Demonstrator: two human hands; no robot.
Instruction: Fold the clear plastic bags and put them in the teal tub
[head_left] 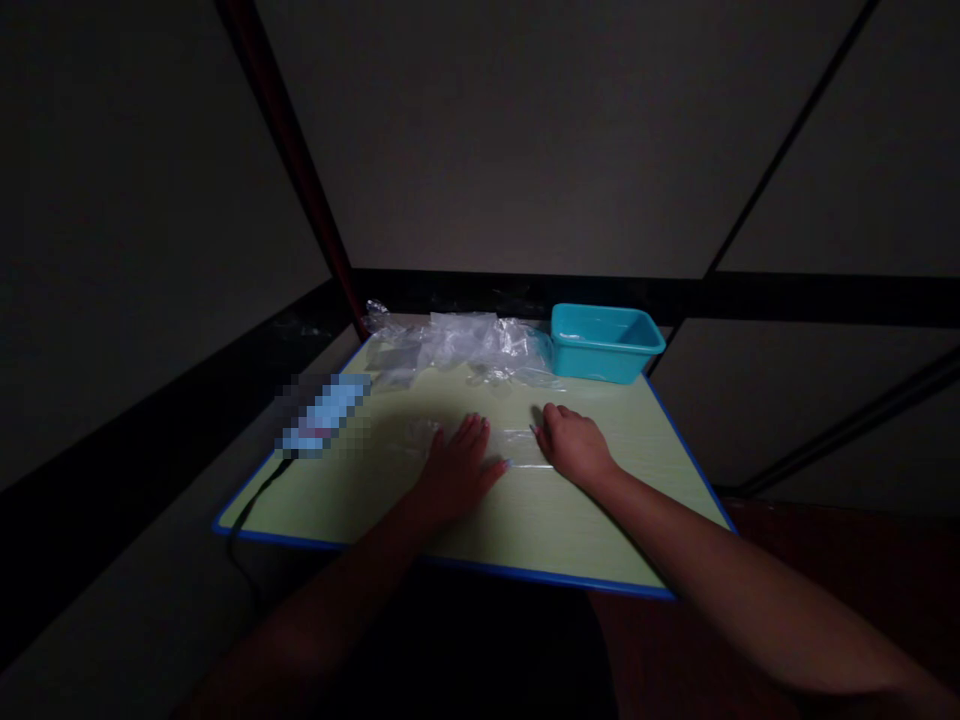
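Beneath the spread left hand (459, 462), a clear plastic sheet (519, 447) lies mostly flat, extending to the right hand (576, 443), whose fingers are curled; whether they pinch its end cannot be told. Beyond both hands, crumpled clear plastic (469, 343) lies heaped beside a teal bin (600, 363), so only the near piece appears smoothed out.

On the table (600, 540) before you, a plastic film (519, 448) lies beneath your left hand (457, 465) and reaches to your right hand (576, 445); behind it sits a plastic heap (472, 345), the basin (604, 358) to the heap's right, a corded item (326, 412) at the table's left edge
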